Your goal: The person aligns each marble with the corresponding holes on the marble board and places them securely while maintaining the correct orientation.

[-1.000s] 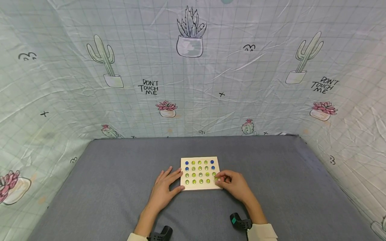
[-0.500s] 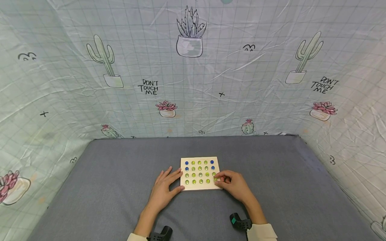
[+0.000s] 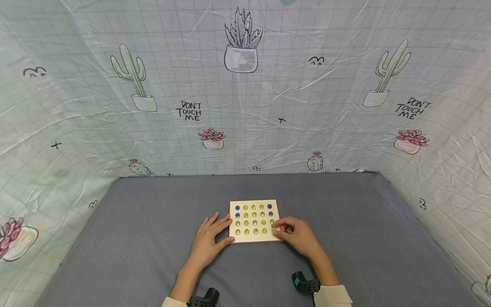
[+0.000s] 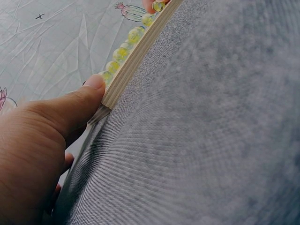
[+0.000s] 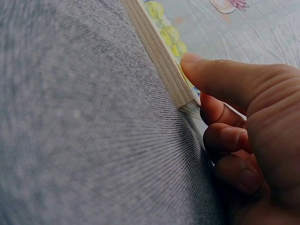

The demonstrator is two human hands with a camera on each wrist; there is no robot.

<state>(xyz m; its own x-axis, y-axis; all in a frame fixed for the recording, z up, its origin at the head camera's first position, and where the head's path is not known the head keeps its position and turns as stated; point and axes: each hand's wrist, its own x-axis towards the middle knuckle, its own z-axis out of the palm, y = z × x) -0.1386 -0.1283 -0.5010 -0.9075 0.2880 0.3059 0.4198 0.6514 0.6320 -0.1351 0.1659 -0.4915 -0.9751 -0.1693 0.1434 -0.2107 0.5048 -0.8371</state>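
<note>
A pale wooden board [image 3: 251,237] lies on the grey cloth, carrying rows of glass marbles. Most are yellow-green, like the marble [image 3: 255,231] in the front row; several blue ones, such as the blue marble [image 3: 238,207], sit at the back corners. My left hand [image 3: 207,243] spreads its fingers along the board's left edge, its thumb [image 4: 93,84] touching the near left corner. At the near right corner, my right hand [image 3: 301,236] pinches a yellow-green marble [image 3: 273,229] between thumb and forefinger. In the right wrist view the thumb [image 5: 206,72] mostly hides that marble; its other fingers are curled beneath.
Grey cloth [image 3: 153,213] covers the table around the board. A pale printed curtain [image 3: 245,106] with cactus drawings stands behind the table and along both sides. Black wrist devices, such as the right one [image 3: 305,282], sit by both forearms.
</note>
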